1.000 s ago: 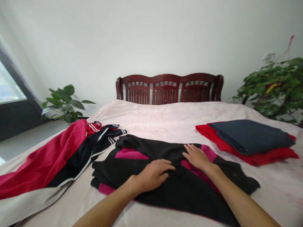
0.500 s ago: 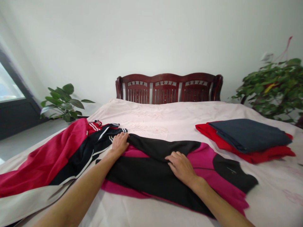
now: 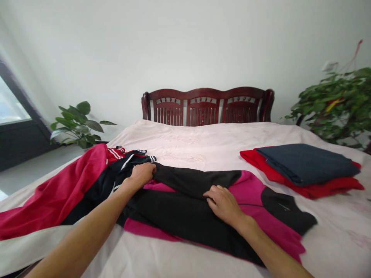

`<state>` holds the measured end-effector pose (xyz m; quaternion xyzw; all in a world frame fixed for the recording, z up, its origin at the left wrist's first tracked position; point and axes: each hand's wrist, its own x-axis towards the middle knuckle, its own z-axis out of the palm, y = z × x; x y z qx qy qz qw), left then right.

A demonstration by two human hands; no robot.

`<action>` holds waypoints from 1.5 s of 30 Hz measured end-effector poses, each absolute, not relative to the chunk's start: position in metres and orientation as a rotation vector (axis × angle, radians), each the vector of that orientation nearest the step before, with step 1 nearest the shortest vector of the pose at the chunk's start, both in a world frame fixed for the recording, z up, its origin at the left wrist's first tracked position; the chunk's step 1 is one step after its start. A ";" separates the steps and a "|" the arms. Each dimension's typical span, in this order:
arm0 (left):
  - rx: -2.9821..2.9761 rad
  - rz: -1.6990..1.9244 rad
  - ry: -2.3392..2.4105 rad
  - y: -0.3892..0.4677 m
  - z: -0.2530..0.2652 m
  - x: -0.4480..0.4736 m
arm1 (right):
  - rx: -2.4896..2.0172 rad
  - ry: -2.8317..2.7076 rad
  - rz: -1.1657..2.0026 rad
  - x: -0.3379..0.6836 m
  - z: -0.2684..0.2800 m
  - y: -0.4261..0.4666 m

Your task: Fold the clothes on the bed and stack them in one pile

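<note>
A black and magenta long-sleeved top lies stretched across the bed, its black part with a small logo at the right end. Its black sleeves run leftward over the body. My left hand is closed on the far sleeve near its left end, fingertips partly hidden. Farther right, my right hand has its fingers bent onto the black fabric near the middle, thumb close to the index finger. Left of the top lies a rumpled red, navy and white garment with striped cuffs, close to my left hand.
Folded dark blue clothing rests on folded red clothing at the bed's right. A pale pink sheet covers the bed. Behind it rises a dark wooden slatted backrest. Leafy plants stand left and right.
My left hand has shifted slightly left and toward me, with the sleeve end beneath it. The right hand stays nearly in place. The view has tilted a little.
</note>
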<state>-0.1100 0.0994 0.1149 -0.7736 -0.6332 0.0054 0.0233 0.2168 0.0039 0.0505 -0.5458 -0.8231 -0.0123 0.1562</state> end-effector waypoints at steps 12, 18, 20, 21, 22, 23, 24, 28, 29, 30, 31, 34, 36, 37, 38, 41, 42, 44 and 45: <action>-2.402 0.023 -1.918 0.090 0.079 -0.094 | -1.763 -2.501 0.072 0.229 0.039 0.025; -2.402 0.032 -1.858 0.085 0.091 -0.101 | -1.782 -2.441 0.152 0.234 0.046 0.024; -2.522 -0.005 -1.761 0.084 0.094 -0.099 | -1.753 -2.390 0.121 0.232 0.055 0.032; -2.607 -0.020 -1.696 0.084 0.094 -0.099 | -1.750 -2.363 0.090 0.231 0.059 0.036; -2.687 -0.023 -1.632 0.084 0.093 -0.099 | -1.769 -2.337 0.055 0.230 0.062 0.040; -2.749 -0.013 -1.581 0.084 0.092 -0.100 | -1.812 -2.314 0.025 0.230 0.063 0.043; -2.781 0.008 -1.553 0.083 0.090 -0.101 | -1.881 -2.298 0.012 0.231 0.062 0.046; -2.719 0.109 -1.582 0.081 0.086 -0.108 | -2.258 -2.204 0.204 0.250 0.050 0.054; -2.702 0.129 -1.595 0.080 0.087 -0.109 | -2.327 -2.160 0.252 0.258 0.046 0.055; -2.690 0.152 -1.606 0.079 0.089 -0.110 | -2.376 -2.116 0.285 0.265 0.044 0.056; -2.679 0.174 -1.616 0.079 0.092 -0.109 | -2.408 -2.082 0.306 0.271 0.042 0.057; -2.639 0.200 -1.641 0.077 0.102 -0.099 | -2.467 -2.025 0.356 0.279 0.047 0.058; -2.634 0.090 -1.617 0.077 0.103 -0.089 | -2.457 -2.006 0.269 0.272 0.054 0.056; -2.655 0.012 -1.581 0.076 0.102 -0.084 | -2.404 -2.024 0.188 0.266 0.057 0.053; -2.693 -0.050 -1.529 0.076 0.099 -0.079 | -2.309 -2.075 0.108 0.260 0.058 0.050; -2.777 -0.044 -1.416 0.075 0.082 -0.074 | -1.966 -2.338 0.048 0.245 0.054 0.038; -2.768 0.002 -1.432 0.074 0.077 -0.076 | -1.913 -2.404 0.084 0.244 0.050 0.035; -2.711 0.050 -1.516 0.073 0.071 -0.085 | -1.936 -2.445 0.161 0.248 0.042 0.032; -2.687 0.049 -1.551 0.071 0.071 -0.092 | -1.972 -2.433 0.193 0.253 0.039 0.032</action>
